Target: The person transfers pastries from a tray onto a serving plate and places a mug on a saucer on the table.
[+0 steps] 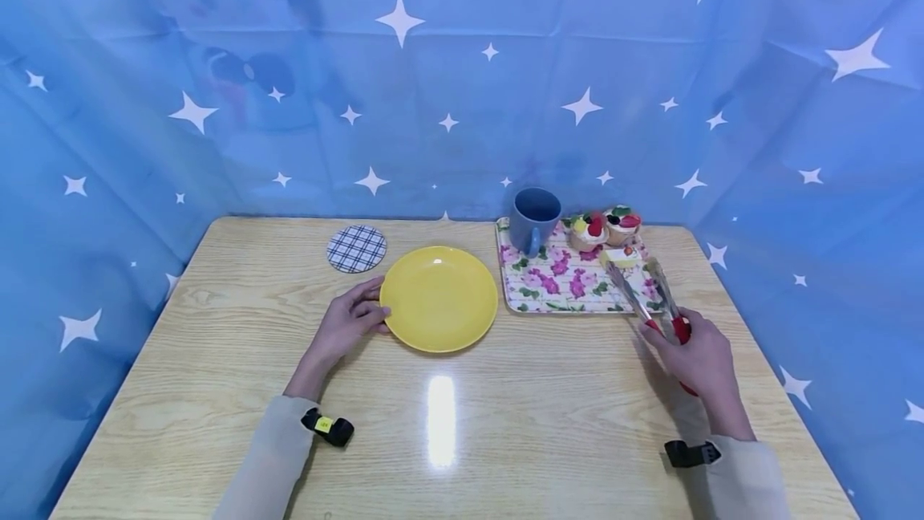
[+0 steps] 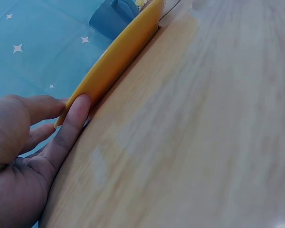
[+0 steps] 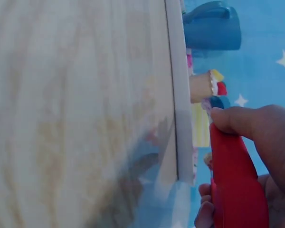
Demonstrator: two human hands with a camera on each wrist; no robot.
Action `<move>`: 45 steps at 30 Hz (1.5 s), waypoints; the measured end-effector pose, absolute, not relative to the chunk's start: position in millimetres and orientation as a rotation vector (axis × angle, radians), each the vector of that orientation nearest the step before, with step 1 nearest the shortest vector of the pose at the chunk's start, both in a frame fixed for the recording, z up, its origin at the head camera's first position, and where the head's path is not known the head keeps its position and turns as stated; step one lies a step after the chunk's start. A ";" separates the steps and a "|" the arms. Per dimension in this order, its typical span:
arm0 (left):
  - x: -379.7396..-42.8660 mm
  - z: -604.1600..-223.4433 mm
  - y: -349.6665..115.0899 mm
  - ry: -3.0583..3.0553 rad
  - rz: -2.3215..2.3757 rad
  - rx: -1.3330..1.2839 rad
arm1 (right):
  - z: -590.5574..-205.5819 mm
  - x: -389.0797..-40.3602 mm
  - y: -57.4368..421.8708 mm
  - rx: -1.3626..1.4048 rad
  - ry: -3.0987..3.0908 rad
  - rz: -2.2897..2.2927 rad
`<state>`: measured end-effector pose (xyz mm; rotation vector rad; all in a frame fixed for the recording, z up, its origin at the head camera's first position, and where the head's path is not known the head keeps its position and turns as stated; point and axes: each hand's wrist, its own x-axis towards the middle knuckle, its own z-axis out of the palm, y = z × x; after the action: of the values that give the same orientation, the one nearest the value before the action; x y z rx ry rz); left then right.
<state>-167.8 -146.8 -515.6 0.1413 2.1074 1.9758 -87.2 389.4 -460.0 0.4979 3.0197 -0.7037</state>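
Note:
My left hand [image 1: 345,326] pinches the left rim of a round yellow plate [image 1: 439,299] on the table. In the left wrist view, the fingers lie on both sides of the plate's edge [image 2: 116,61]. My right hand [image 1: 702,355] holds metal tongs [image 1: 630,293] by their red handles [image 3: 237,180]. The tongs' arms are spread, with the tips over the right part of a floral tray [image 1: 570,310]. One tip is by a small yellow cake slice [image 1: 622,257]; whether it touches the cake I cannot tell.
Two fruit-topped cupcakes [image 1: 588,234] stand on the tray behind the cake slice. A blue mug [image 1: 532,223] is at the tray's back left. Behind the plate, on its left, lies a checked round coaster [image 1: 357,249]. A blue starred curtain [image 1: 462,159] borders the wooden table.

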 end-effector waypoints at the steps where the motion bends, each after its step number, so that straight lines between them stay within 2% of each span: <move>1: -167.5 -515.9 -147.5 2.115 1.969 0.136 | -460.1 -88.4 389.2 0.498 3.013 -0.707; 20: -170.4 -516.9 -146.8 2.146 1.954 0.130 | -455.2 -112.6 389.6 0.474 3.022 -0.642; 45: -169.4 -518.0 -146.8 2.184 1.925 0.145 | -461.3 -118.7 392.6 0.439 3.068 -0.609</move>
<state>-169.4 -146.8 -518.0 0.1451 2.1844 1.9254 -118.7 392.6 -461.3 0.4394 3.0679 -0.6086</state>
